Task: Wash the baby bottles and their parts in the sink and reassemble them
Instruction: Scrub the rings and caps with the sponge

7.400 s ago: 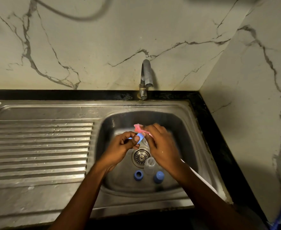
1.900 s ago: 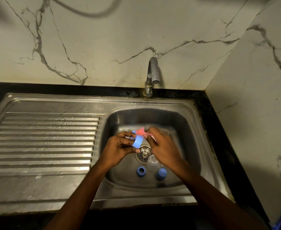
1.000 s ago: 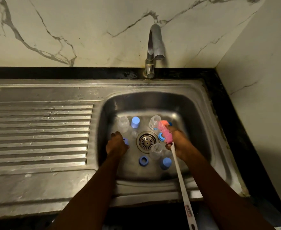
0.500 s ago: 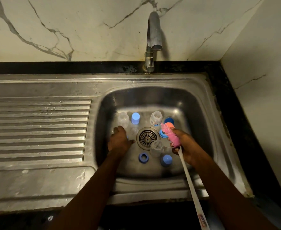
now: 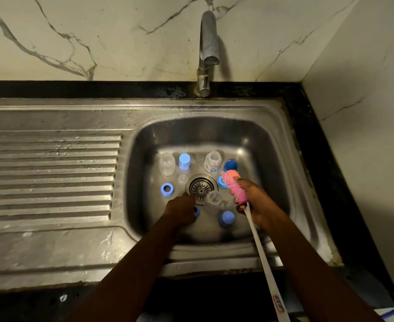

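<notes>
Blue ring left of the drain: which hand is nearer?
Left. The left hand sits close beside the blue ring, toward the camera; the right hand is across the drain from it.

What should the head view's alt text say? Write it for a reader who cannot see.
A person's right hand grips a pink bottle brush inside a steel sink, while the left hand is down beside the drain. Around the drain sit clear bottles, blue caps and blue rings.
</notes>
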